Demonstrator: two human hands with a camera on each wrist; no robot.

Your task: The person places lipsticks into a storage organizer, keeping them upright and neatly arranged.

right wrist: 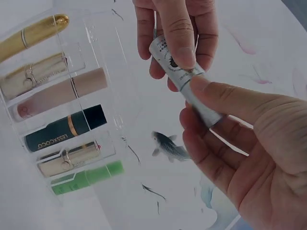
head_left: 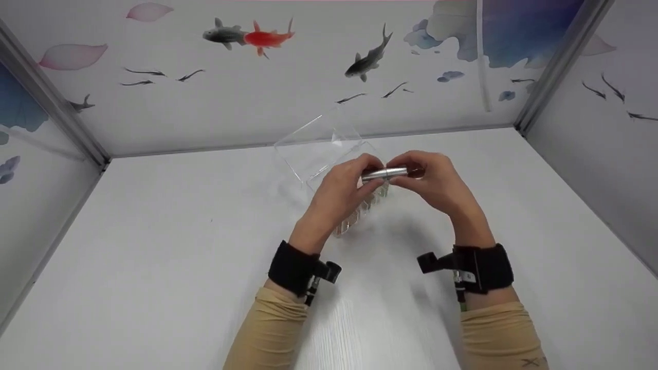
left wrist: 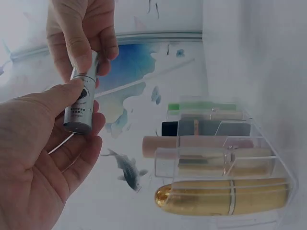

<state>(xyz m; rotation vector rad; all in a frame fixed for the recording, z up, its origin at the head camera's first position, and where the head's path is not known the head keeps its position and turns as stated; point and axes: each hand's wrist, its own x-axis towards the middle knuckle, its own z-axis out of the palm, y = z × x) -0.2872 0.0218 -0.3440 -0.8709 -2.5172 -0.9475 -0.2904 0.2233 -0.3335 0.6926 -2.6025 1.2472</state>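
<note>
Both hands hold one silver lipstick tube (head_left: pixel 383 173), raised over the table and close above a clear lipstick rack (head_left: pixel 354 216). My left hand (head_left: pixel 336 192) grips the printed end between thumb and fingers. At the plain end, my right hand (head_left: pixel 434 180) pinches with thumb and fingertips; the two thumbs meet near the seam. The tube's halves are in line. Standing in the rack are several lipsticks, among them a gold one (left wrist: pixel 201 199), a black one (right wrist: pixel 64 129) and a green-capped one (right wrist: pixel 88 178).
A large clear plastic box (head_left: pixel 303 179) stands behind the rack, partly hidden by the left hand. White panels printed with fish (head_left: pixel 370 59) and petals surround the white table (head_left: pixel 154 257) at the back and sides.
</note>
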